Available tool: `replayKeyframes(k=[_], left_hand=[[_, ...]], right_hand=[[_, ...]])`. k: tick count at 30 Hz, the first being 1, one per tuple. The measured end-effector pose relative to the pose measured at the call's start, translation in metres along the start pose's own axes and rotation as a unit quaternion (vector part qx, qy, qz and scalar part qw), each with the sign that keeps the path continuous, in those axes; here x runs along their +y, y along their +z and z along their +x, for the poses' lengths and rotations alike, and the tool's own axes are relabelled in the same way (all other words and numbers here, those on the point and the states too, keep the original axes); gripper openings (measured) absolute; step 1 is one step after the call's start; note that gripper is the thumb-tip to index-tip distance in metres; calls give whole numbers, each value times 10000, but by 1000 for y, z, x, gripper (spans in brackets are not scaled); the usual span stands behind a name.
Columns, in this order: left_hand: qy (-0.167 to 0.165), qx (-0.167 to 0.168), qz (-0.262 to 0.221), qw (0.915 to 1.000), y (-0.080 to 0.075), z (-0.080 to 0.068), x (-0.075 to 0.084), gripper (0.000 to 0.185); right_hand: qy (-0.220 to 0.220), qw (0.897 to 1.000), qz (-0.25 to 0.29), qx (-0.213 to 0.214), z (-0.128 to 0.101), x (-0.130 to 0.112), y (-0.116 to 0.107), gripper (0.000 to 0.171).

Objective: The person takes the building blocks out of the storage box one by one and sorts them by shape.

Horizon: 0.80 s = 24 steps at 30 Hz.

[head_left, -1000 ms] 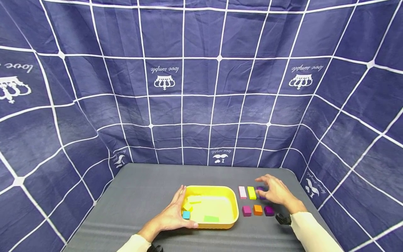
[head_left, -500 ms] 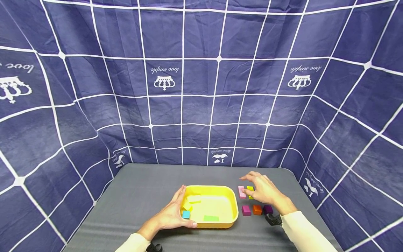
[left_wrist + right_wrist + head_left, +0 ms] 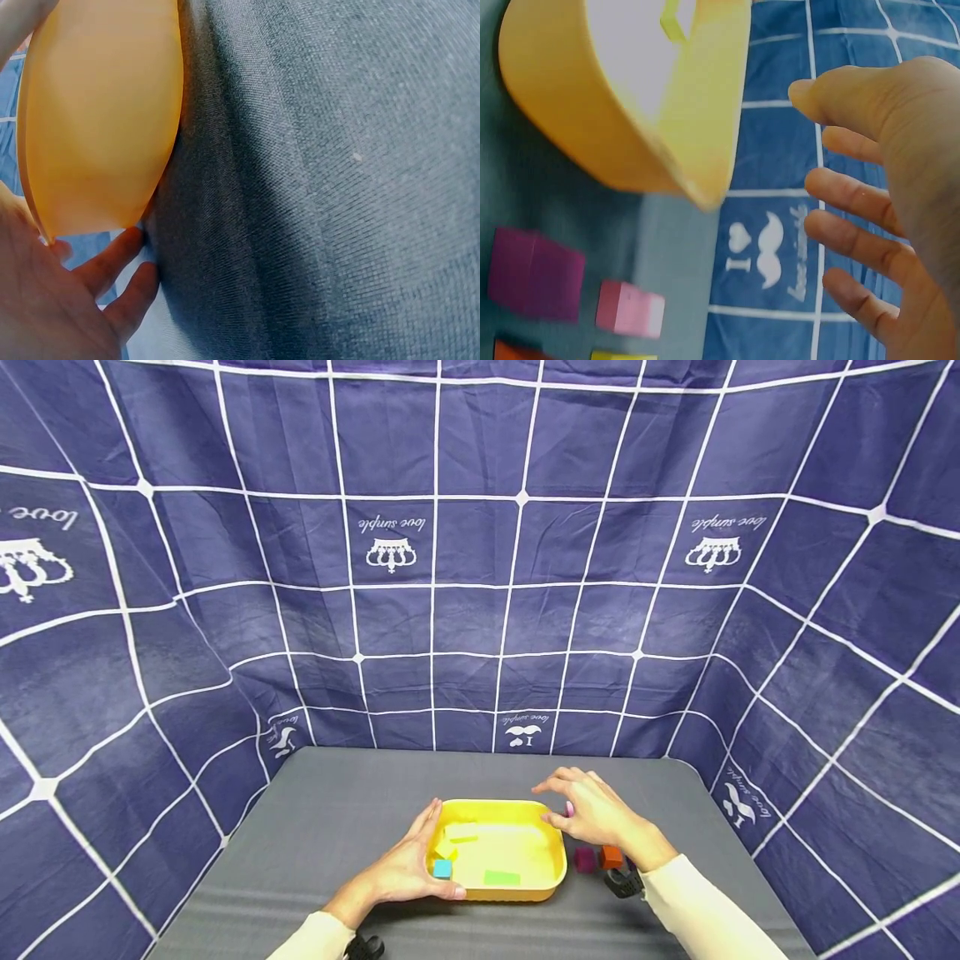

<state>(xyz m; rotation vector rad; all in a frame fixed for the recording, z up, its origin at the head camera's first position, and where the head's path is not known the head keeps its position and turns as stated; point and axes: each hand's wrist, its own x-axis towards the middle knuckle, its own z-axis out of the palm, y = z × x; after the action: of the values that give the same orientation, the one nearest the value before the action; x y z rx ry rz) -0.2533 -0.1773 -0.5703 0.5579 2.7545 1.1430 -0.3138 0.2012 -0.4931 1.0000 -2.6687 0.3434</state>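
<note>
From the head view I see the yellow tray (image 3: 551,867) sitting on the grey table (image 3: 322,827), and I take it as my landmark. My left hand (image 3: 408,868) rests against the tray's left wall, fingers straight along the rim and thumb near its front left corner; the left wrist view shows the palm (image 3: 45,300) flat beside the tray's outer wall (image 3: 97,127), pressing rather than curling round it. Inside the tray, a cyan block (image 3: 442,868) lies just by that hand's fingers, a green block (image 3: 502,878) lies near the front wall, and pale yellow pieces (image 3: 461,837) lie towards the back left. My right hand (image 3: 596,814) hovers over the tray's right back corner with fingers spread and relaxed, holding nothing; the right wrist view confirms the spread fingers (image 3: 855,195) are apart from the tray's rim (image 3: 720,112). Just right of the tray, a pink block (image 3: 630,309) lies on the table below the hand, only its edge showing in the head view (image 3: 569,809). A magenta block (image 3: 585,858) sits just beside the tray's right wall, and an orange block (image 3: 611,857) lies right of it. A sliver of a yellow-green block (image 3: 622,355) shows beyond the pink one.
</note>
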Motion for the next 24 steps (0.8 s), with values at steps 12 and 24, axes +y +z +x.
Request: replayKeyframes(k=[12, 24], left_hand=[[-119, 72, -103, 9999, 2, -2, -1, 159], [-33, 136, -122, 9998, 3, -2, 1, 157]], right_hand=[[-631, 9959, 223, -603, 33, -36, 21, 46], [-1073, 9833, 598, -1346, 63, -62, 49, 53]])
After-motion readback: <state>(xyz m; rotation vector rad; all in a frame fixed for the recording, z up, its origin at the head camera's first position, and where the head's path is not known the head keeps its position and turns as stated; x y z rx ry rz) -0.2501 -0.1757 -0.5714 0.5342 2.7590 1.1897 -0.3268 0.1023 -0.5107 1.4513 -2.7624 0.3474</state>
